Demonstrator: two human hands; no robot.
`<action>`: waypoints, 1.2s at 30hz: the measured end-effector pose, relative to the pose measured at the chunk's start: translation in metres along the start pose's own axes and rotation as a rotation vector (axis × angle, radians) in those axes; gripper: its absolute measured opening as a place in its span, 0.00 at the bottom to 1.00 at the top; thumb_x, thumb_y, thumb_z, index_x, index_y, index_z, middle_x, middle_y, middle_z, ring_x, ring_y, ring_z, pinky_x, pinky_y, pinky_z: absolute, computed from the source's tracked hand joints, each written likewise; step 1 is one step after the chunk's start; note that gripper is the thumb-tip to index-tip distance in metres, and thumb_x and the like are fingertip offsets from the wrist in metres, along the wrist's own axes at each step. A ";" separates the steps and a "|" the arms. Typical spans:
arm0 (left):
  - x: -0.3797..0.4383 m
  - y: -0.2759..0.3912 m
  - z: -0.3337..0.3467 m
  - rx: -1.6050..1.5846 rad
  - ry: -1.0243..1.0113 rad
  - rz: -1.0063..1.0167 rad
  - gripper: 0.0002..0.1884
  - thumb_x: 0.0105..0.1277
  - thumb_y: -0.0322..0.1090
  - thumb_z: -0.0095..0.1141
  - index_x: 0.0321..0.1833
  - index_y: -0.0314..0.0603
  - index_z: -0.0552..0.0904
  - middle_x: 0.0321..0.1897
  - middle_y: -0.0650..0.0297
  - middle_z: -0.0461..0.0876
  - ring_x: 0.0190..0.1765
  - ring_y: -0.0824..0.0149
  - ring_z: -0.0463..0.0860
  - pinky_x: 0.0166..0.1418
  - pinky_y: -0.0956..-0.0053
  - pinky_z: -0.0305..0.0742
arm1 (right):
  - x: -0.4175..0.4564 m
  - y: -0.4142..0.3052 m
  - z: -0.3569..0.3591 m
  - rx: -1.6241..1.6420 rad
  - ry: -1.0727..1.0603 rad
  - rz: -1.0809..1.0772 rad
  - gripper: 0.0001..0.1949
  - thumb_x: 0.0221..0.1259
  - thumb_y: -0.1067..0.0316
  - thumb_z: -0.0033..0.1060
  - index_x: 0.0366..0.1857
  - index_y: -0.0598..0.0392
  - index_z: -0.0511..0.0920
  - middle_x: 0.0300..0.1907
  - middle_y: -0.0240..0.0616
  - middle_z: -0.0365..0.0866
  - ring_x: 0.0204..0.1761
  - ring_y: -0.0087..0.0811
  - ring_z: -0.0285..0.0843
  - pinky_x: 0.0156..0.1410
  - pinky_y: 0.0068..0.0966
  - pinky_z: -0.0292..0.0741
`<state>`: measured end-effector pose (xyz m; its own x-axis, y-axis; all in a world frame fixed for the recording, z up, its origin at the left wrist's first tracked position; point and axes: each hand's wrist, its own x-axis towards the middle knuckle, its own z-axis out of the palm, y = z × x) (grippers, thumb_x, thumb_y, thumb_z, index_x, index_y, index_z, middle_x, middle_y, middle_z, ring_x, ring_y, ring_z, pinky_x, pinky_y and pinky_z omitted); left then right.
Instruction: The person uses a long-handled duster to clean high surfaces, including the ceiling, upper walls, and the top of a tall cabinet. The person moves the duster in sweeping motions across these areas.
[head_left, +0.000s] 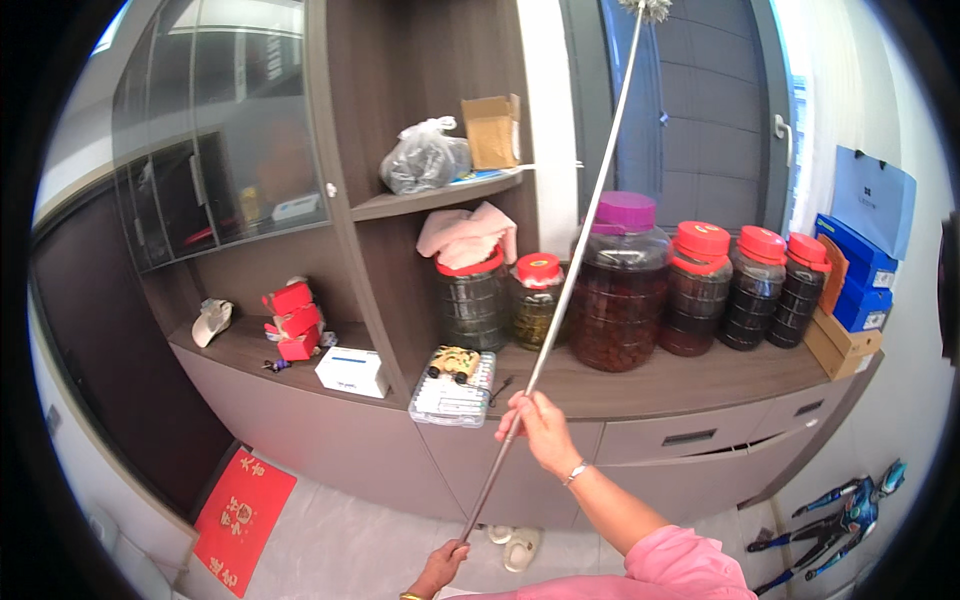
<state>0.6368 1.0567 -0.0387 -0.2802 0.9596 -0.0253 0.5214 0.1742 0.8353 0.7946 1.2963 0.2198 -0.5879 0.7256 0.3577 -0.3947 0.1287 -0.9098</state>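
A long metal telescopic pole (576, 264) slants up across the view, with a grey fluffy duster head (646, 7) at its top, partly cut off by the frame. My left hand (439, 568) is closed around the pole's lower end, low in the picture. Higher up, my right hand (540, 433) grips the shaft just in front of the cabinet's top edge. The duster head is up by the dark window (709, 97). Behind the pole stands a big jar with a purple lid (624, 300), filled with dark red contents.
Red-lidded jars (694, 300) line the wooden countertop (540, 382). A plastic case of markers (450, 397) with camouflage binoculars (454, 363) lies at its front edge. A grey plastic bag (420, 161) and cardboard box (491, 135) sit on the shelf. Slippers (521, 549) and a toy figure (847, 517) are below.
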 end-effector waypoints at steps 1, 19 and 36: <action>0.004 -0.002 0.004 -0.064 0.022 -0.030 0.19 0.75 0.43 0.42 0.59 0.36 0.71 0.32 0.64 0.75 0.33 0.71 0.76 0.41 0.74 0.74 | 0.001 -0.007 0.002 -0.013 0.003 -0.009 0.12 0.76 0.59 0.35 0.43 0.58 0.67 0.29 0.39 0.78 0.32 0.32 0.82 0.41 0.28 0.79; 0.001 0.032 0.061 -0.728 -0.024 -0.090 0.17 0.73 0.45 0.47 0.54 0.42 0.78 0.37 0.61 0.82 0.41 0.68 0.80 0.49 0.72 0.74 | -0.003 -0.086 0.067 0.094 -0.304 -0.294 0.21 0.74 0.55 0.40 0.60 0.60 0.60 0.28 0.38 0.76 0.24 0.29 0.79 0.31 0.24 0.80; 0.012 0.136 0.030 -1.082 -0.188 0.222 0.16 0.74 0.46 0.45 0.52 0.43 0.78 0.35 0.64 0.82 0.40 0.70 0.80 0.48 0.75 0.74 | 0.027 -0.109 0.128 0.242 -0.396 -0.295 0.27 0.70 0.72 0.46 0.71 0.59 0.53 0.33 0.37 0.71 0.24 0.20 0.66 0.24 0.20 0.72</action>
<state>0.7290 1.0987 0.0581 -0.0940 0.9796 0.1774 -0.4566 -0.2008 0.8667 0.7312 1.2148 0.3556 -0.6301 0.3661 0.6848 -0.7068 0.0947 -0.7010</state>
